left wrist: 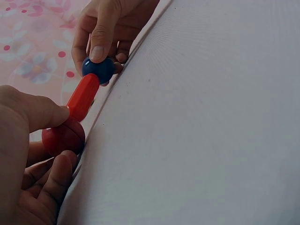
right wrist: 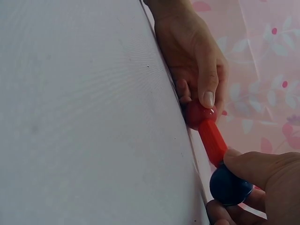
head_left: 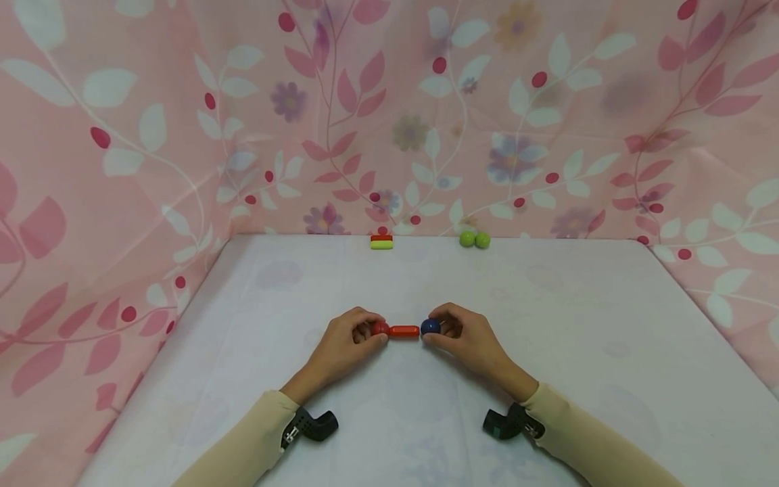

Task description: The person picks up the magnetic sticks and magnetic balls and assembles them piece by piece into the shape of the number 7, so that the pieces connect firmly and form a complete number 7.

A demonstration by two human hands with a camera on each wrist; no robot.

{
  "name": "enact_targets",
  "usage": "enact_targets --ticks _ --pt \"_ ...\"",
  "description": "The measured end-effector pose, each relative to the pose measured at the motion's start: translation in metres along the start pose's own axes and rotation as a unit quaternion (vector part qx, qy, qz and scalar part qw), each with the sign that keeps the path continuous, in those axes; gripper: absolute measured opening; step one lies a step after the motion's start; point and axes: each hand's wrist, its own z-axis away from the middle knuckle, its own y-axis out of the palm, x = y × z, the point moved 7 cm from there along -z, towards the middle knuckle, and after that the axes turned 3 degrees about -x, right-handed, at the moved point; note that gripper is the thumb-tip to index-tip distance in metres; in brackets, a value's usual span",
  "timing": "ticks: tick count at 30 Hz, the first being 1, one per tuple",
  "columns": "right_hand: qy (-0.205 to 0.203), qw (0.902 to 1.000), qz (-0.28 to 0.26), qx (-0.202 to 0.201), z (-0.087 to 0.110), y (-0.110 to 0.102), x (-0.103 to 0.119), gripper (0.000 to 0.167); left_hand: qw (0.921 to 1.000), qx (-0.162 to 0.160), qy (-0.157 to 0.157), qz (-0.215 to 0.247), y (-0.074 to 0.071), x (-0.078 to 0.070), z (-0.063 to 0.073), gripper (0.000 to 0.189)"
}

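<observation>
In the head view my left hand (head_left: 348, 341) pinches a red ball (head_left: 381, 329) between thumb and fingers. My right hand (head_left: 471, 338) pinches a dark blue ball (head_left: 430, 327) the same way. Between the two balls lies a short orange-red bar (head_left: 404, 331), its left end against the red ball. The bar's other end meets or nearly meets the blue ball; whether they are joined I cannot tell. Both wrist views show the bar (left wrist: 83, 97) in line with the red ball (right wrist: 200, 115) and the blue ball (right wrist: 229, 185). Fingers partly cover both balls.
At the far edge of the white-covered table (head_left: 548, 291) lie a red bar (head_left: 381, 237) and a yellow-green bar (head_left: 381, 245) side by side. Two green balls (head_left: 475, 239) sit farther right along that edge. A pink floral curtain (head_left: 389, 122) hangs behind the table.
</observation>
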Motion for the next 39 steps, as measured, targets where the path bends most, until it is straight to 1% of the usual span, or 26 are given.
enact_targets --ticks 12,16,23,27,39 --pt "0.008 1.0000 0.002 0.004 0.0011 0.0024 -0.0013 0.034 1.0000 0.003 0.005 -0.001 0.0008 -0.0012 0.0004 0.024" --pt "-0.001 1.0000 0.000 0.006 0.0014 0.0027 -0.0001 0.034 1.0000 0.002 0.006 -0.001 0.0009 -0.0012 0.0006 0.024" --pt "-0.020 0.9996 -0.005 0.021 0.0021 0.0051 0.0002 0.035 1.0000 -0.002 0.007 0.000 0.0004 -0.0011 0.0008 0.025" --pt "-0.028 0.9993 -0.008 0.022 0.0023 0.0047 -0.0001 0.035 1.0000 -0.001 0.009 0.001 0.0003 -0.0018 0.0009 0.024" --pt "-0.021 0.9994 -0.012 0.024 0.0021 0.0059 -0.0019 0.036 0.9999 -0.004 0.009 -0.002 -0.0007 -0.0034 0.0011 0.024"
